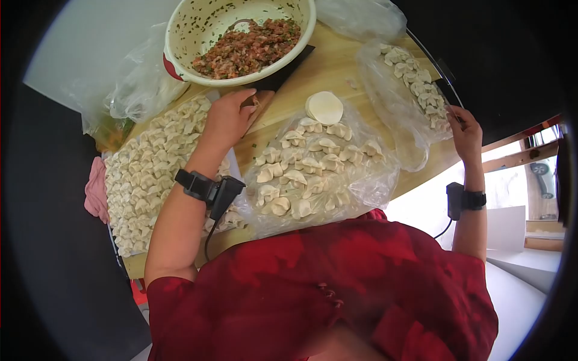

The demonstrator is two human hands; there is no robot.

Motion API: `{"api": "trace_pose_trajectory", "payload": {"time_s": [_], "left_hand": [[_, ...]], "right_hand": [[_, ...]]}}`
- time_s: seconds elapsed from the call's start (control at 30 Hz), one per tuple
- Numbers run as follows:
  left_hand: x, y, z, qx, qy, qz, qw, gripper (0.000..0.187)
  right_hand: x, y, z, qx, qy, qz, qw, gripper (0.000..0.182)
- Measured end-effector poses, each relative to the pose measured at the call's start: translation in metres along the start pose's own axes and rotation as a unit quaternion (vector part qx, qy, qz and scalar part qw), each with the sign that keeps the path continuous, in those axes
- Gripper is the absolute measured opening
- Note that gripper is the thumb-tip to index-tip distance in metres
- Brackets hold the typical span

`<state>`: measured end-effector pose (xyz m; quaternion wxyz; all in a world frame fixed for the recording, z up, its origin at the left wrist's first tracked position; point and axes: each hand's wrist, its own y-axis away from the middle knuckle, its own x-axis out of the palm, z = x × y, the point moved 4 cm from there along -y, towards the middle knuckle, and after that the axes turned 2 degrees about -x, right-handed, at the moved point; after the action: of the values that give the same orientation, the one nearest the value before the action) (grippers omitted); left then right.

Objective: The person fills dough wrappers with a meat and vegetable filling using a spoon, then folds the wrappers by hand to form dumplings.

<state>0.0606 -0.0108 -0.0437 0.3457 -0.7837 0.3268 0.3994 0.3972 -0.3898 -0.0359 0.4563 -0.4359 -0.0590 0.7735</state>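
My left hand (227,120) is bent beside a brown wooden piece (262,106) just below the mixing bowl, thumb and fingers curled round something small that I cannot make out. At the table's right edge, my right hand (467,131) has its fingers drawn together against the end of a plastic-covered row of dumplings (415,78); what they grip is hidden. Between the hands, folded dumplings (310,165) lie on a clear plastic bag (370,183). A stack of round dumpling wrappers (325,107) rests at their far end.
The cream mixing bowl (180,36) holds meat filling with green bits (256,48). A large tray of dumplings (153,171) covers the left side. Crumpled clear plastic bags (141,81) lie beside the bowl, and a pink cloth (96,191) hangs by the left edge.
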Motion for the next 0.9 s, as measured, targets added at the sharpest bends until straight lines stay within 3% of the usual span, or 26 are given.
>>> {"api": "trace_pose_trajectory", "payload": {"time_s": [0.17, 0.23, 0.37, 0.43, 0.47, 0.53, 0.63, 0.67, 0.8, 0.9], "left_hand": [[0.011, -0.007, -0.001, -0.016, 0.075, 0.023, 0.997, 0.027], [0.011, -0.01, 0.002, 0.014, 0.038, -0.03, 0.999, 0.02], [-0.003, -0.002, -0.013, 0.031, 0.068, -0.049, 0.996, 0.014], [-0.031, -0.001, -0.041, 0.105, 0.099, -0.126, 0.981, 0.013], [-0.043, -0.006, -0.049, 0.107, 0.103, -0.122, 0.981, 0.013], [-0.071, -0.015, -0.058, 0.175, 0.052, -0.239, 0.954, 0.015], [-0.075, -0.049, -0.034, 0.157, 0.001, -0.189, 0.969, 0.019], [-0.068, -0.056, -0.023, 0.167, -0.115, -0.183, 0.962, 0.024], [-0.073, -0.048, -0.025, 0.128, -0.075, -0.198, 0.969, 0.026], [-0.079, -0.029, -0.034, 0.04, -0.053, -0.197, 0.978, 0.024]], "right_hand": [[0.015, -0.014, 0.055, 0.035, -0.03, 0.033, 0.998, 0.016], [0.025, -0.017, 0.074, 0.024, -0.028, 0.044, 0.998, 0.014], [0.049, -0.02, 0.111, 0.03, -0.074, 0.103, 0.991, 0.012], [0.065, -0.025, 0.129, -0.041, -0.111, 0.157, 0.98, 0.013], [0.069, -0.026, 0.141, 0.017, -0.077, 0.205, 0.976, 0.016], [0.097, -0.03, 0.141, -0.008, -0.079, 0.223, 0.972, 0.02], [0.142, -0.036, 0.144, -0.031, -0.056, 0.245, 0.967, 0.021], [0.157, -0.037, 0.14, -0.041, -0.056, 0.235, 0.969, 0.022], [0.194, -0.044, 0.141, -0.045, -0.015, 0.244, 0.969, 0.023], [0.208, -0.042, 0.139, -0.012, -0.05, 0.27, 0.962, 0.02]]}}
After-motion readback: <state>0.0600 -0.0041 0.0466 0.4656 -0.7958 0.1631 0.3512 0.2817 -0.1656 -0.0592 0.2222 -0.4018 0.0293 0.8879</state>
